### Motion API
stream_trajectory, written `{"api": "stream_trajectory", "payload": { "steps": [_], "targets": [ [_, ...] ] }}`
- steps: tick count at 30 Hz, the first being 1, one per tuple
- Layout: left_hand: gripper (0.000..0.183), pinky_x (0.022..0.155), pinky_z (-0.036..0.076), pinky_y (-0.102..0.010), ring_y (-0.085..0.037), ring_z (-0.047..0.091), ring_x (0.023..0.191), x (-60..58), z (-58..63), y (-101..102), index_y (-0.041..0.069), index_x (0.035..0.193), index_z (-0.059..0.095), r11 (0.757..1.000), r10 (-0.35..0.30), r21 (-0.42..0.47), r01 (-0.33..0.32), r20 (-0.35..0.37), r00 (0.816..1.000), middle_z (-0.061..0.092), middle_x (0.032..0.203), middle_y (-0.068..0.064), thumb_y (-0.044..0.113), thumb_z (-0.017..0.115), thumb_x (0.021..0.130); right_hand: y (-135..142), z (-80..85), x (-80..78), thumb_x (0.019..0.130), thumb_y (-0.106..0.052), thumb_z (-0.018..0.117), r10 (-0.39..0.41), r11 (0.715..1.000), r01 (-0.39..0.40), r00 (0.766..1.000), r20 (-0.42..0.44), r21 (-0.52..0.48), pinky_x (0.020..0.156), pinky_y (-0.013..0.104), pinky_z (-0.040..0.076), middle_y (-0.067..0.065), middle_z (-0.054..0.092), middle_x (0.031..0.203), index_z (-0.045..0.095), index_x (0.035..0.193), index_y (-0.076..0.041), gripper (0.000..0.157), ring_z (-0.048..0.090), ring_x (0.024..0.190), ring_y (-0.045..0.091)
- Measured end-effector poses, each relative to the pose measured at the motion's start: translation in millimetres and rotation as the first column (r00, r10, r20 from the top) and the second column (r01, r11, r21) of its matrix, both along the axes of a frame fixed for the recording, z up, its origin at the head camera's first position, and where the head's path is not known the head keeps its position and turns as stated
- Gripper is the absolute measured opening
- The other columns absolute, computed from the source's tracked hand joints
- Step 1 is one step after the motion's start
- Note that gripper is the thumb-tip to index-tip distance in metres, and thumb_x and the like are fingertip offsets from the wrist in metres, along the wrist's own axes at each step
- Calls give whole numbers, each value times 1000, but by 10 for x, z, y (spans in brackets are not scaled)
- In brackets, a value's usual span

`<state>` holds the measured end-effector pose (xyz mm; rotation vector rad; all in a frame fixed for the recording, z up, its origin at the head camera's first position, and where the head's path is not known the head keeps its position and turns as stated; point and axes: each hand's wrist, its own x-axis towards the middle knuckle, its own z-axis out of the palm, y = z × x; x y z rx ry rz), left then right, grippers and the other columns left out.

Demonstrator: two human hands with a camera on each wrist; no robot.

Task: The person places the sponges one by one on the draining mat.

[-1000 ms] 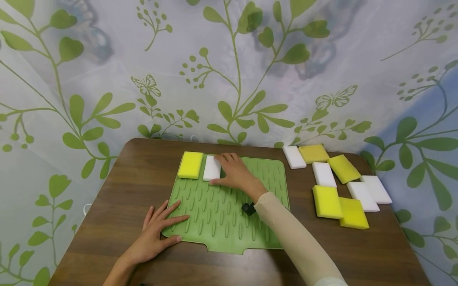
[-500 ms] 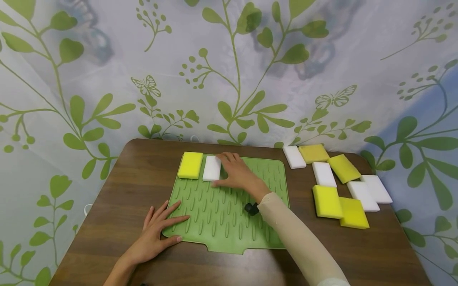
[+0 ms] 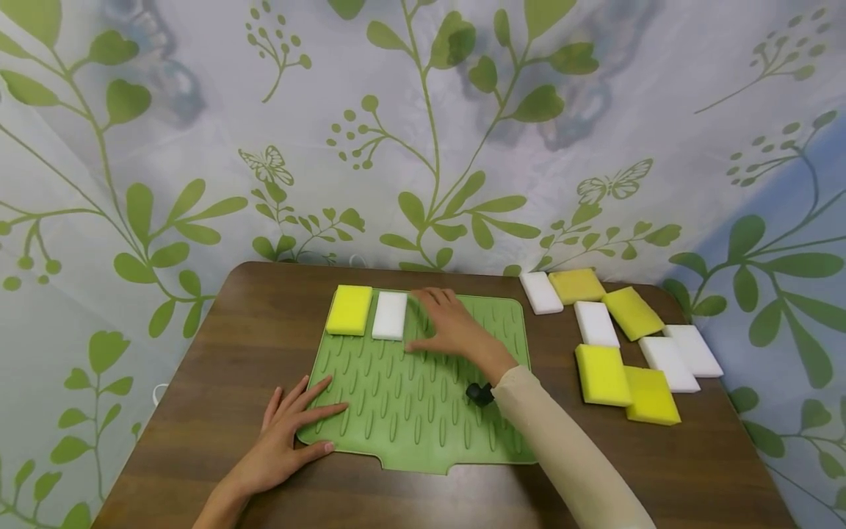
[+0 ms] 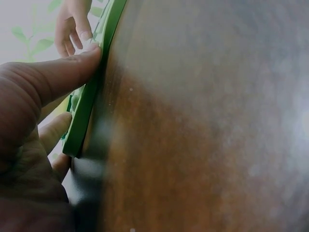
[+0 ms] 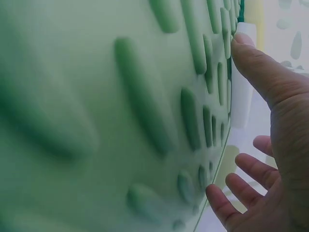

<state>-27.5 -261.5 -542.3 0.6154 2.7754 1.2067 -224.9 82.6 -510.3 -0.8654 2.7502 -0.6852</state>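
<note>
A green ridged silicone mat [image 3: 410,411] lies on the brown table. At its far left corner sits a yellow sponge [image 3: 349,310], and a white sponge [image 3: 390,315] lies just right of it with a narrow gap between. My right hand [image 3: 456,327] is over the mat to the right of the white sponge, apart from it, thumb and fingers spread and holding nothing. In the right wrist view the white sponge [image 5: 241,82] shows beyond the thumb. My left hand [image 3: 280,441] rests with spread fingers on the mat's near left corner, the thumb at its front edge.
On the table's right side lies a loose group of sponges, white ones [image 3: 597,324] and yellow ones [image 3: 604,375], some touching. A patterned cloth [image 3: 297,184] hangs behind the table [image 3: 198,382]. A small black device [image 3: 479,394] is at the right wrist.
My right hand has let go of the white sponge and drawn back to the right. The white sponge stays beside the yellow one. My left hand keeps its place.
</note>
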Motion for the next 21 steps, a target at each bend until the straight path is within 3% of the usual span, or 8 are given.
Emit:
{"api": "stream_trajectory", "payload": {
  "steps": [5,21],
  "targets": [
    [59,129,-12,-68,-55,15,164,4,-20,7,34,146,68,1000,7,-6,-7,4,1000,38,175,-12,30,87,91,155,11,58,87,-57,87,-20,1000,20,1000,1,-20,127,64,35,14,34,173,29,171,-15,110,29,160,42],
    [59,125,-10,-74,-53,14,164,8,-10,26,31,146,68,1000,4,3,-4,5,1000,38,175,-15,30,87,91,860,19,309,87,-57,87,-116,993,117,993,30,-26,122,71,36,16,35,173,27,172,-17,111,28,160,46]
  ]
}}
